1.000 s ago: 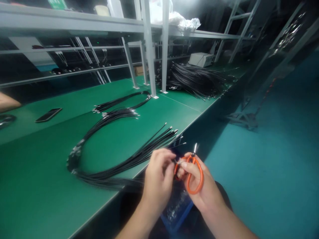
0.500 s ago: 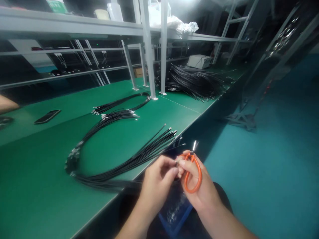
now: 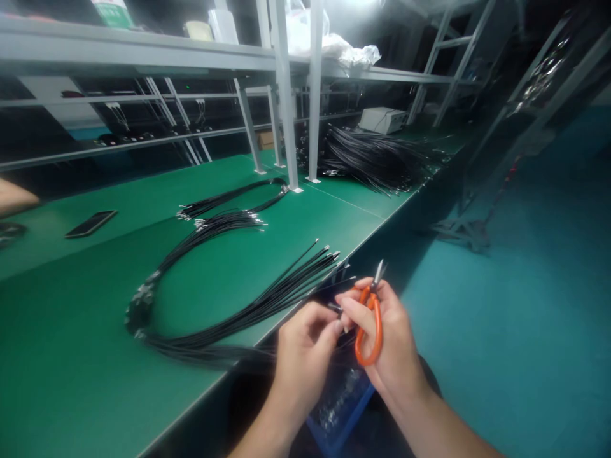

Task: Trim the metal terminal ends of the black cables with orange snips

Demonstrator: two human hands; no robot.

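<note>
Orange-handled scissors (image 3: pixel 375 324) rest in my right hand (image 3: pixel 394 337), blades pointing up and away from me. The thumb and index finger of that hand also reach toward a thin dark cable end (image 3: pixel 335 307). My left hand (image 3: pixel 305 350) pinches this cable end between thumb and fingertips, close beside the right fingertips; its tip is too small to make out fully. A bundle of black cables (image 3: pixel 267 308) with metallic ends lies curved on the green table (image 3: pixel 86 381), and its near strands run off the edge toward my left hand.
Below my hands is a blue bin (image 3: pixel 341 407) with small shiny pieces. A phone (image 3: pixel 90 224) lies at the left, near another person's arm (image 3: pixel 16 198). A larger cable pile (image 3: pixel 372 156), a pale box (image 3: pixel 383 119) and shelf posts (image 3: pixel 286 114) stand farther back.
My right hand has shifted slightly right and up, turning the scissors a little. A gap has opened between the fingertips, and the dark cable end now shows. The left hand has barely moved.
</note>
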